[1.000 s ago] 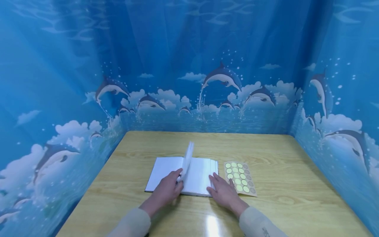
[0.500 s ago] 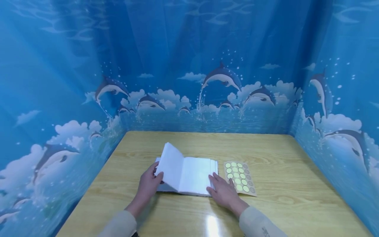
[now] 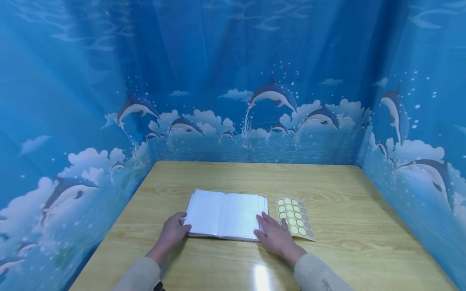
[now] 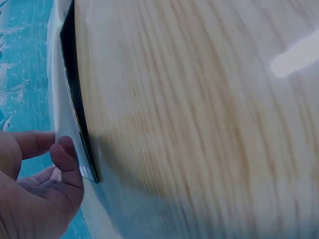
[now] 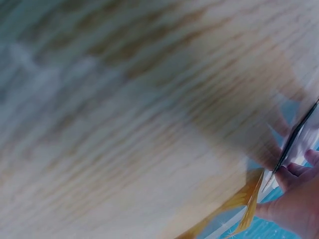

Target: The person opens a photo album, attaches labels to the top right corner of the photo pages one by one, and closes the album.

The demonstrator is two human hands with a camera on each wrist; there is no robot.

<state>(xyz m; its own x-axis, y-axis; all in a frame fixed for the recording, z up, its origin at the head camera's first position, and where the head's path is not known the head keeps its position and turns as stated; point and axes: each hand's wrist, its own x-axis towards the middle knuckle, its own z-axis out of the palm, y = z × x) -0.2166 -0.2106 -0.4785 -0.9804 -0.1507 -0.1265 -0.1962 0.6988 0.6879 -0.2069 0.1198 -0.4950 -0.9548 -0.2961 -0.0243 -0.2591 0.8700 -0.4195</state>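
Left hand [image 3: 172, 231]: fingertips on the near-left corner of the open book [image 3: 225, 214]. In the left wrist view the thumb and fingers [image 4: 67, 157] pinch the page edge at that corner, so the grip is on the book [image 4: 67, 99], light, not a full clench.

Right hand [image 3: 275, 236]: fingers fairly straight, lying flat on the book's near-right corner and pressing it down. No curl round anything. Palm sits just beside the sticker sheet [image 3: 295, 218]; can't tell if it touches.

Book lies open and flat mid-bench, spine roughly centred, sticker sheet just off its right edge.

Risks, my read:
- Left pinch is only on thin page edges; a pull could crease or tear them.
- Lift the right hand and the thicker right page stack may spring up.
- Right palm sliding outward could drag or curl the sticker sheet.

Room: bench [image 3: 346, 186] has open wood behind the book and well out to the right. Left side is tighter, dolphin-print curtain [image 3: 73, 182] hangs along that edge. Near edge is close under both forearms.
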